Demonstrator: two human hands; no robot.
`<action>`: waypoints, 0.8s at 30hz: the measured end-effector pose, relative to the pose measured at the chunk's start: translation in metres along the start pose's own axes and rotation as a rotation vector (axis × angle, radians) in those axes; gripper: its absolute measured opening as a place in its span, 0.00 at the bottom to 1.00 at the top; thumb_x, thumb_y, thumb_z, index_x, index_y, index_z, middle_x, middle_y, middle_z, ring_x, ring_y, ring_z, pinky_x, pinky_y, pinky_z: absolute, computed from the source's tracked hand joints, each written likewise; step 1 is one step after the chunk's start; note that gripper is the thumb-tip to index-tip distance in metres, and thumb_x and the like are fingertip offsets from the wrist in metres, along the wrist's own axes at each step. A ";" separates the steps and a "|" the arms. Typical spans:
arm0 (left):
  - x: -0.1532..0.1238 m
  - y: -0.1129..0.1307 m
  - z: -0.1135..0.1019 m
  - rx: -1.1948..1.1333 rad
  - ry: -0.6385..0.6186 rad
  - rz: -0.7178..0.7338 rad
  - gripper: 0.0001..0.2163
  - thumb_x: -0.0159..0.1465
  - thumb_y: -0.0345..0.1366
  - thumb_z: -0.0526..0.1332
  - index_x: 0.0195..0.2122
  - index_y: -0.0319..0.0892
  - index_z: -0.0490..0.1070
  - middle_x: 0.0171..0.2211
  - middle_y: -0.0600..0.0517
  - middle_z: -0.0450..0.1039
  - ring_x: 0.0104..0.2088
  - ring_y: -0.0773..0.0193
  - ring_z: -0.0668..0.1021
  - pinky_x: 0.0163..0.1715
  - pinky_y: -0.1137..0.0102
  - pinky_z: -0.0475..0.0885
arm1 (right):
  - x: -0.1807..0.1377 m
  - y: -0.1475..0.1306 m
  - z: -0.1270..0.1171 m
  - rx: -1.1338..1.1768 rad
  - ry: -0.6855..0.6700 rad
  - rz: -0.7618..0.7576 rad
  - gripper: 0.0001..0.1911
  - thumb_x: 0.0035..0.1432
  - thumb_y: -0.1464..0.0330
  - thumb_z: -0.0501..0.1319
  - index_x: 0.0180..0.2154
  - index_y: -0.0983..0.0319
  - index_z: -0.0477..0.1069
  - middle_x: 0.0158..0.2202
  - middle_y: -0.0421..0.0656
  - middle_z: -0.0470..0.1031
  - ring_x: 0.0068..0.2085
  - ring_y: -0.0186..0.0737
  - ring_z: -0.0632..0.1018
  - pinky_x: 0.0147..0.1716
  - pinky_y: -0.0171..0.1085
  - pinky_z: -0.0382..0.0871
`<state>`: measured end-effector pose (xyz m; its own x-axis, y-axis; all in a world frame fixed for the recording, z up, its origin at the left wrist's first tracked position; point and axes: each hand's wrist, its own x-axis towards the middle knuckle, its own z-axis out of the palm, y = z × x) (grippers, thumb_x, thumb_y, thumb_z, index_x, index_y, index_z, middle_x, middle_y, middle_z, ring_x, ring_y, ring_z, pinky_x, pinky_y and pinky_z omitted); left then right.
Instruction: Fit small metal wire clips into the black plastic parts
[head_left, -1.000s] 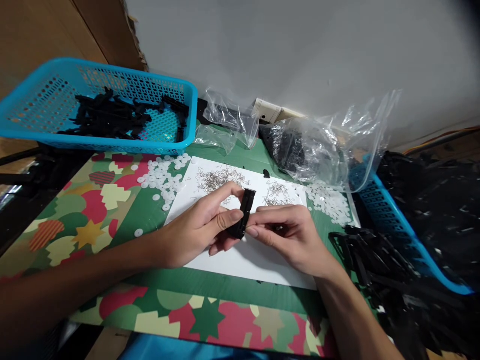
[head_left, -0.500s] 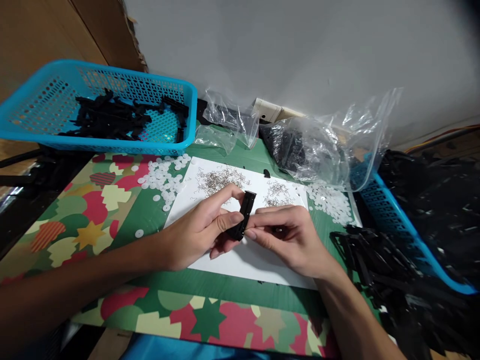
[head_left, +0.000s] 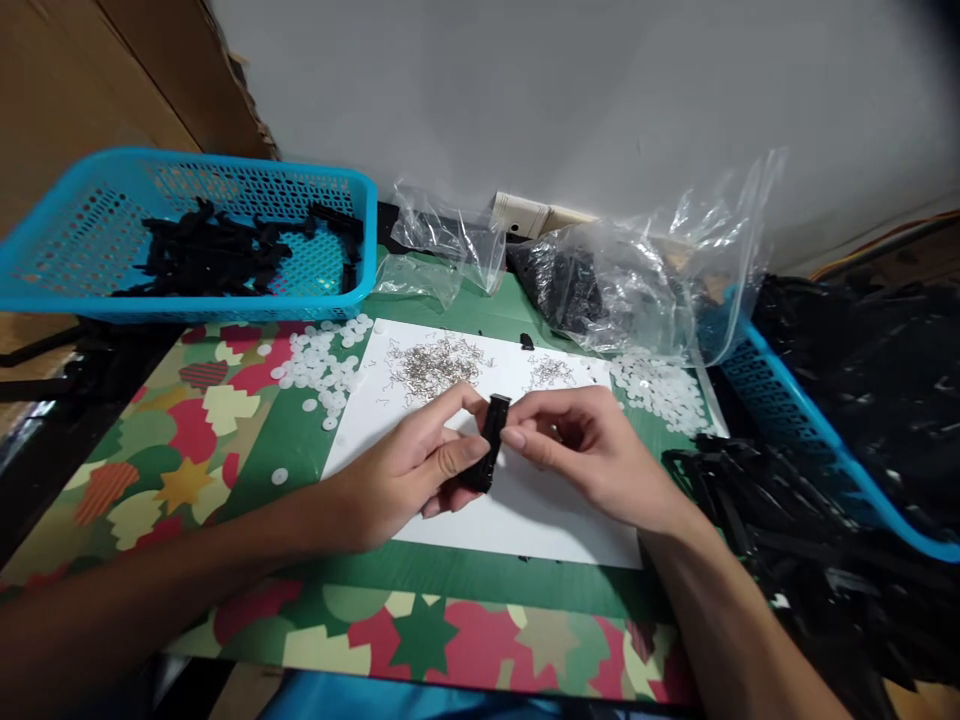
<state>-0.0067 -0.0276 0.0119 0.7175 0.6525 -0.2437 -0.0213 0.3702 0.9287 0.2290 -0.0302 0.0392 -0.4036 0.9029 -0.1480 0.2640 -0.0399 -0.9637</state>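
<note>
My left hand is closed around a narrow black plastic part, thumb on its face and fingers behind it. The part stands nearly upright above a white sheet of paper. My right hand has thumb and forefinger pinched together against the part's right edge. What lies between those fingertips, if anything, is too small to make out. Beyond the hands, a larger pile of small thin metal pieces, bent like little springs, lies on the paper, with a smaller pile to its right.
White plastic discs lie at the left, more white pieces at the right. A blue basket with black parts stands back left. Another blue basket and heaped black parts are at right. Clear plastic bags rest by the wall.
My right fingers have moved up along the black part's edge, from near its lower end to about its middle. My left hand keeps its hold. The view has shifted slightly.
</note>
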 end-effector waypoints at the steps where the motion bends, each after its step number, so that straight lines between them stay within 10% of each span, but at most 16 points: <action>1: 0.000 -0.001 0.000 0.002 -0.002 -0.017 0.14 0.76 0.51 0.58 0.47 0.47 0.61 0.24 0.59 0.68 0.21 0.72 0.64 0.21 0.78 0.59 | 0.000 -0.001 0.000 -0.013 0.014 -0.016 0.17 0.64 0.56 0.71 0.33 0.63 0.80 0.23 0.37 0.67 0.24 0.30 0.61 0.21 0.33 0.52; 9: 0.003 -0.001 0.000 0.085 0.061 0.087 0.16 0.74 0.52 0.61 0.45 0.45 0.64 0.33 0.55 0.73 0.26 0.70 0.72 0.25 0.75 0.65 | -0.001 0.000 0.001 -0.031 0.155 -0.045 0.27 0.66 0.54 0.69 0.21 0.62 0.71 0.17 0.36 0.66 0.20 0.28 0.62 0.20 0.34 0.51; 24: -0.002 -0.012 -0.004 1.100 0.454 0.661 0.08 0.71 0.34 0.67 0.51 0.42 0.77 0.37 0.48 0.83 0.36 0.59 0.82 0.41 0.64 0.77 | 0.001 0.009 -0.007 -0.114 0.279 0.043 0.30 0.68 0.46 0.63 0.25 0.63 0.76 0.17 0.35 0.60 0.20 0.30 0.60 0.21 0.36 0.50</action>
<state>-0.0108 -0.0301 0.0003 0.4947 0.7382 0.4586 0.4458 -0.6686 0.5952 0.2370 -0.0263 0.0320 -0.1381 0.9847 -0.1061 0.3788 -0.0464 -0.9243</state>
